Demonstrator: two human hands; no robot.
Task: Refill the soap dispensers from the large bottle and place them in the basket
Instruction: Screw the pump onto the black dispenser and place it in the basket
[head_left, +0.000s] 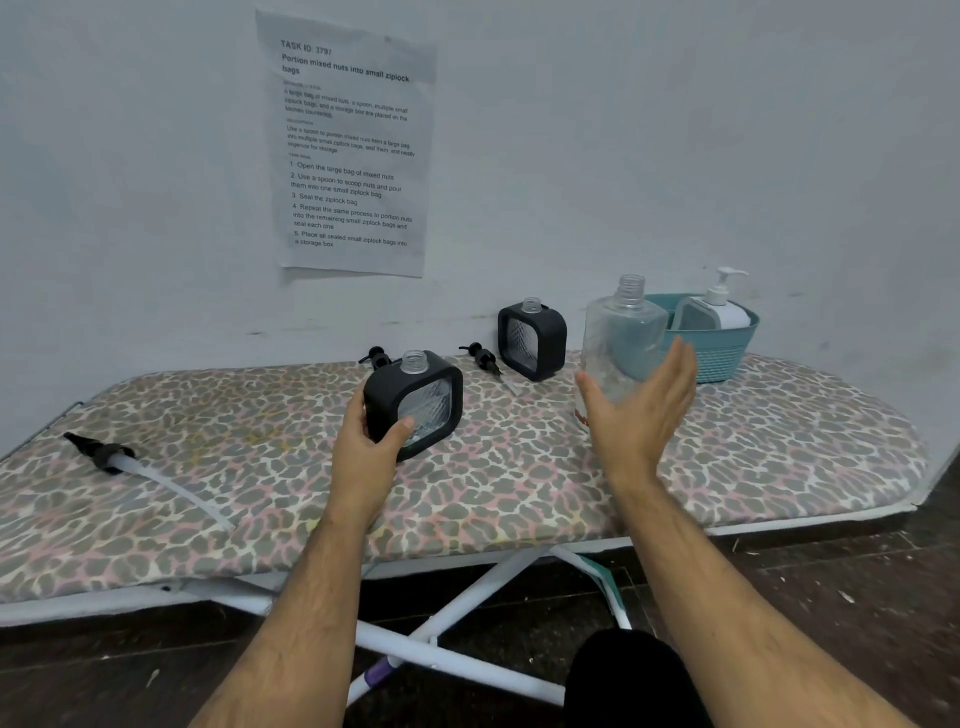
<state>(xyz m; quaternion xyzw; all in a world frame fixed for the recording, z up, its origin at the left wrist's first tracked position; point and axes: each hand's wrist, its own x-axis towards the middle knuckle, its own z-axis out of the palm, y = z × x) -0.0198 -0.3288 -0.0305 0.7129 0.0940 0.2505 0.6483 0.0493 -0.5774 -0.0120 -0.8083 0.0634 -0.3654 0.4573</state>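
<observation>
Left hand (371, 441) wraps near dispenser (414, 402) — thumb on front, fingers behind; neck open, pump off. Right hand (641, 410) flat, fingers straight, just at large bottle (621, 343), holding nothing. Bottle clear plastic, uncapped, looks nearly empty so likely light, tippy; best taken round body. Dispenser stiff, likely slick. Second dispenser (531, 340) open by wall; white one in teal basket (719, 353). Loose pumps (485, 359) nearby. Surface — padded leopard-print ironing board (260, 493), soft footing; plain wall, dark floor.
</observation>
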